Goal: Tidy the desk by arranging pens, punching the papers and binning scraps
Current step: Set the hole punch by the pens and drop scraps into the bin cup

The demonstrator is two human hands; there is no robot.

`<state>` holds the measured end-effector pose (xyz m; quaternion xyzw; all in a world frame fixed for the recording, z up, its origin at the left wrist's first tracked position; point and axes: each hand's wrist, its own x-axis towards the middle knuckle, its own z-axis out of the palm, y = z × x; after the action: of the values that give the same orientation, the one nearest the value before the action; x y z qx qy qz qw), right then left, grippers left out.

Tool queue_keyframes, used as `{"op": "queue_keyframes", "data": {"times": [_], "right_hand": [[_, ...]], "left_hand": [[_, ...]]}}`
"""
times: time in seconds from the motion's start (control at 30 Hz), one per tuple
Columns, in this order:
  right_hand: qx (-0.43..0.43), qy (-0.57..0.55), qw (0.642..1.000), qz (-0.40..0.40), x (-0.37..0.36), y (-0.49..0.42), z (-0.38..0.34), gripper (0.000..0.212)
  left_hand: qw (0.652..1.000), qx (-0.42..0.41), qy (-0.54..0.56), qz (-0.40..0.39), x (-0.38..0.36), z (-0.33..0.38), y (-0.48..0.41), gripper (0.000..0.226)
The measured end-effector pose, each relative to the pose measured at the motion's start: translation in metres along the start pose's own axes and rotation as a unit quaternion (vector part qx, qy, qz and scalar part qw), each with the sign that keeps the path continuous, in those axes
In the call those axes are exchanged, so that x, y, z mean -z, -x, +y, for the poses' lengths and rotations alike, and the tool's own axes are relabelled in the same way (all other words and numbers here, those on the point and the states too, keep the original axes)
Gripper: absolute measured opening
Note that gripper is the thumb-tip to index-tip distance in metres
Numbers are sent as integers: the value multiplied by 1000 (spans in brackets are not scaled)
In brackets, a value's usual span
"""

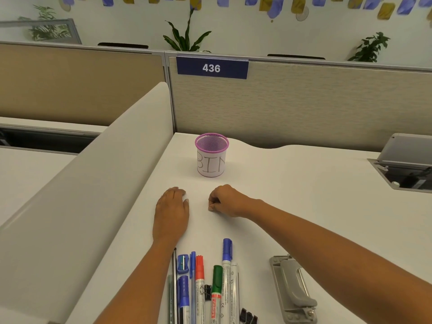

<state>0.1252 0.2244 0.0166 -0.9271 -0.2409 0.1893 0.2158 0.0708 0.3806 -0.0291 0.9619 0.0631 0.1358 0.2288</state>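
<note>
Binning scraps: left hand [171, 211] lies palm-down over a small white scrap [185, 197]; right hand [224, 201] is curled shut, contents indiscernible. Pens [201, 284] lie aligned nearer the person. Next: lift scraps into the nearby bin [211, 155].

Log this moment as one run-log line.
left hand: covering white scrap | right hand: curled, contents unseen | BIN cup: upright beyond hands | pens: lined up | hole punch: untouched
</note>
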Motion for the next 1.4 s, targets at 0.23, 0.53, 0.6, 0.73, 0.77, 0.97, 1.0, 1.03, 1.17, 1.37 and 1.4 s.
{"op": "queue_keyframes", "data": {"times": [0.23, 0.53, 0.6, 0.73, 0.77, 0.97, 1.0, 1.03, 1.17, 1.37, 1.4], "right_hand": [[9, 0, 1000, -4, 1, 1, 0, 18], [33, -94, 968, 231, 67, -20, -28, 19], [23, -78, 964, 254, 82, -29, -31, 19], [-19, -44, 966, 255, 101, -46, -33, 22], [-27, -31, 966, 254, 104, -49, -34, 23], [-49, 2, 967, 248, 115, -62, -39, 22], [-50, 3, 966, 254, 116, -63, -40, 22], [-51, 5, 964, 260, 117, -64, -40, 21], [-55, 10, 960, 273, 117, -66, -38, 14], [-63, -31, 943, 325, 113, -62, -31, 10], [-60, -34, 943, 327, 111, -59, -30, 13]], "left_hand": [[1000, 4, 0, -2, 1, 1, 1, 33], [1000, 1, 5, 0, 0, 1, 2, 33], [1000, -1, 3, 1, 0, 1, 2, 33], [1000, 0, 0, 2, 0, 0, 0, 33], [1000, 0, -2, 3, 0, 0, 0, 33], [1000, 0, 0, 7, -1, -1, 1, 33], [1000, 0, 1, 7, -2, -1, 1, 33], [1000, 0, 2, 7, -2, -1, 0, 33], [1000, 2, 3, 9, -2, -1, 0, 33], [1000, 1, -1, 11, -3, -1, 0, 33], [1000, 2, -2, 9, -3, -2, 0, 33]]}}
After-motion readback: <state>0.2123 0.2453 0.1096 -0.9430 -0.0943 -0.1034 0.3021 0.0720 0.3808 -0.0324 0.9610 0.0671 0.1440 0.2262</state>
